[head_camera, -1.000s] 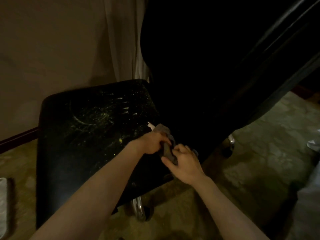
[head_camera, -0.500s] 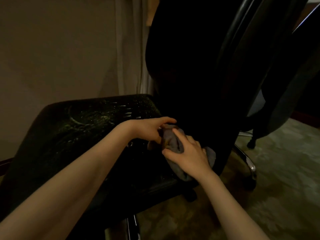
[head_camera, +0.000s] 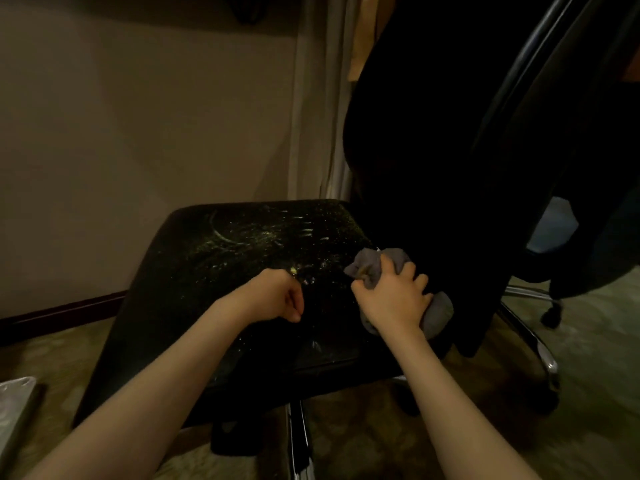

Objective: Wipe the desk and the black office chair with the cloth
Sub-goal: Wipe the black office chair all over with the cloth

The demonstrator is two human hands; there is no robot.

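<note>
Right grip (head_camera: 391, 299): clenched round grey cloth (head_camera: 438, 311), chair seat (head_camera: 207, 271) edge beside backrest (head_camera: 415, 168). Left grip (head_camera: 277, 296): curled, empty, above seat.

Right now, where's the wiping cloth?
In the head view, the grey cloth is bunched in the right hand, on the right side of the dusty chair seat, against the backrest.

A beige wall (head_camera: 121, 116) rose well beyond the left hand (head_camera: 277, 299), meeting the patterned greenish carpet (head_camera: 606, 427) at a dark baseboard (head_camera: 59, 311) off to that hand's left. A pale curtain (head_camera: 311, 133) hung far beyond the hand, and the room was dimly lit.
</note>
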